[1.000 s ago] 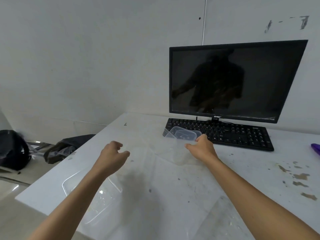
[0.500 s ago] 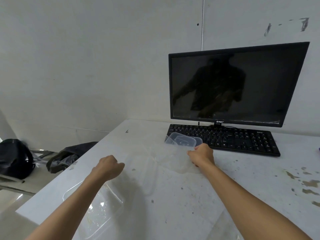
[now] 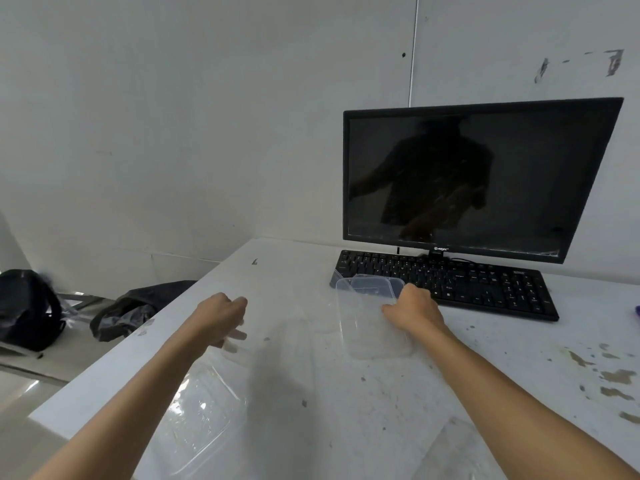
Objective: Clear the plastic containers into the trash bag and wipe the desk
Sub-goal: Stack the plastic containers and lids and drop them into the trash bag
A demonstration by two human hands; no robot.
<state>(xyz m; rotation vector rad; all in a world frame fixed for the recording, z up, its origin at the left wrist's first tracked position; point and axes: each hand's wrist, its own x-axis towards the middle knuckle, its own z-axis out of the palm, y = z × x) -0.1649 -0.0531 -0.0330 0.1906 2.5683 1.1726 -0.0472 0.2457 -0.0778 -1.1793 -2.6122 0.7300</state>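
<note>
Desk [image 3: 294, 271] is white and stained, dark monitor [image 3: 478, 181] at the back, black keyboard [image 3: 485, 282] in front of it, and the monitor's bezel logo [image 3: 440, 248] is too small to read. One clear container [image 3: 374, 336] sits just before the keyboard, the right hand [image 3: 414, 311] has its grip curled on the rim, a second container [image 3: 377, 282] is right behind, and a third container [image 3: 204, 420] is by the near left edge. Left hand [image 3: 221, 317] is curled above the desk, can't tell if its grip holds anything.
</note>
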